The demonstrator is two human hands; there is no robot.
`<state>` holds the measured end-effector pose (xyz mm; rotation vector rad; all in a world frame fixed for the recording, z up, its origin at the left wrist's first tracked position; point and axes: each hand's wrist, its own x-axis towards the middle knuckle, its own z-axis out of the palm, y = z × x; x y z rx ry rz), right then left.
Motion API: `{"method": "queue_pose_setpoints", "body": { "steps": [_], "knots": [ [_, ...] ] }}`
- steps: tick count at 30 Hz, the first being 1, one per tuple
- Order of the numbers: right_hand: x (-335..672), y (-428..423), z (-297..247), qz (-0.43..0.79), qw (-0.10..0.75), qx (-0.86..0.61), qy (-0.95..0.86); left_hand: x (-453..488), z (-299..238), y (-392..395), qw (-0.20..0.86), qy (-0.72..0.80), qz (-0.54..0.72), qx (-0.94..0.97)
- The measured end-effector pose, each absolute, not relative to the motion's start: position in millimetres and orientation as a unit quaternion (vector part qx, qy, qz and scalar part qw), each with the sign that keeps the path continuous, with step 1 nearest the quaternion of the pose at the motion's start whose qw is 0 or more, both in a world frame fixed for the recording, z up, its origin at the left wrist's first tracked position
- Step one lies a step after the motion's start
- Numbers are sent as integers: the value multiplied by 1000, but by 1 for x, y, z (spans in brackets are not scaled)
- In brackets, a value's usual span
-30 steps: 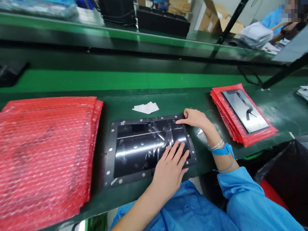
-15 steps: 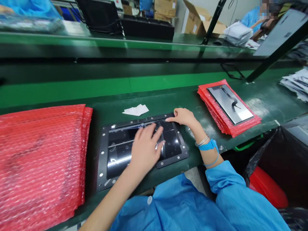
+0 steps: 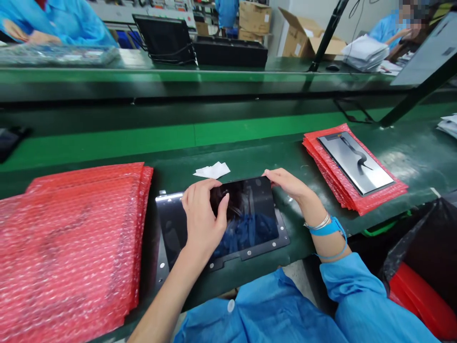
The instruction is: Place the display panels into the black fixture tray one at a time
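Lifting out of its seat, the dark glass panel sits between the person's two hands in the head view — the only view there is. Its long axis runs left to right across the near edge of the green bench, and its far-right corner is raised above the black fixture tray beneath it, so the panel appears tilted, the right end higher than the left.

The left hand curls over the panel's far edge near the middle, fingers wrapped on the edge and thumb pressed on the glossy face. The right hand pinches the far-right corner with its fingertips; a blue wrist strap circles that wrist. Both hands grasp the panel, neither is free. The panel lies directly before the person, its right end closest to the right hand, its left part hidden behind the left hand and forearm.

To the left, just beside the tray, lies a broad stack of red bubble-wrap bags. To the right and well apart, a smaller red stack bears another panel, long axis angled away. A small white wipe rests just beyond the held panel — near the left hand's fingertips, not touching.
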<state>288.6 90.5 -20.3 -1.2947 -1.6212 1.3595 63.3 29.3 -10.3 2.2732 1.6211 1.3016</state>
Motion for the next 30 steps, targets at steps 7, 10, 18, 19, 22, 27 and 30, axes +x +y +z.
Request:
{"method": "queue_pose_setpoints", "body": {
  "steps": [7, 10, 18, 19, 22, 27, 30],
  "knots": [
    [280, 81, -21, 523, 387, -463, -602, 20, -2, 25, 93, 591, 530, 601],
    [276, 81, -22, 518, 406, -466, -592, 3, -8, 32, 289, 622, 597, 416],
    [270, 74, -12, 529, 422, -442, -589, -1, -5, 43, 362, 578, 700, 209],
    [272, 72, -10, 538, 406, -434, -598, 0, -4, 43, 356, 572, 714, 192],
    [278, 66, -7, 563, 364, -402, -623, -1, -2, 43, 342, 560, 738, 154],
    [283, 60, 3, 590, 369, -349, -628, -6, -8, 41, 352, 570, 731, 128],
    [279, 57, 7, 612, 363, -354, -606, -10, -11, 38, 351, 588, 705, 186]
  ]
}}
